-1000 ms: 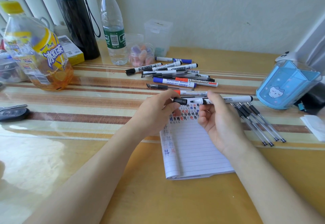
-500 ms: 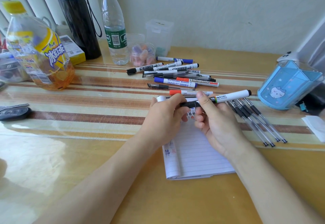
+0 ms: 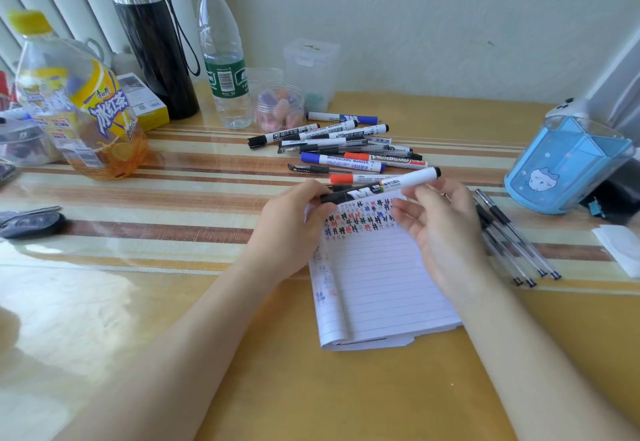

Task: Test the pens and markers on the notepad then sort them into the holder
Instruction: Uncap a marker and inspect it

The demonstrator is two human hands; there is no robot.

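Observation:
My left hand [image 3: 291, 229] grips the black-capped end of a white whiteboard marker [image 3: 391, 184], held level above the top of the lined notepad [image 3: 381, 284]. Rows of black, red and blue test marks cover the notepad's top lines. Just under the marker's barrel, my right hand [image 3: 446, 232] has its fingers spread, and only the thumb tip touches the barrel. A pile of several markers and pens [image 3: 346, 160] lies behind the notepad. Several thin black pens [image 3: 512, 243] lie to its right. The blue pen holder [image 3: 561, 167] stands at the far right.
An iced tea bottle [image 3: 79, 104], a black flask [image 3: 152, 42], a water bottle [image 3: 225, 59], a small jar [image 3: 280, 108] and a clear box [image 3: 311, 70] line the back. A black key fob [image 3: 31, 224] lies at the left, a white tissue [image 3: 620, 246] at the right.
The cap went onto the marker between both hands. My right hand has since let go of the barrel and spread its fingers, while the left hand keeps the capped end.

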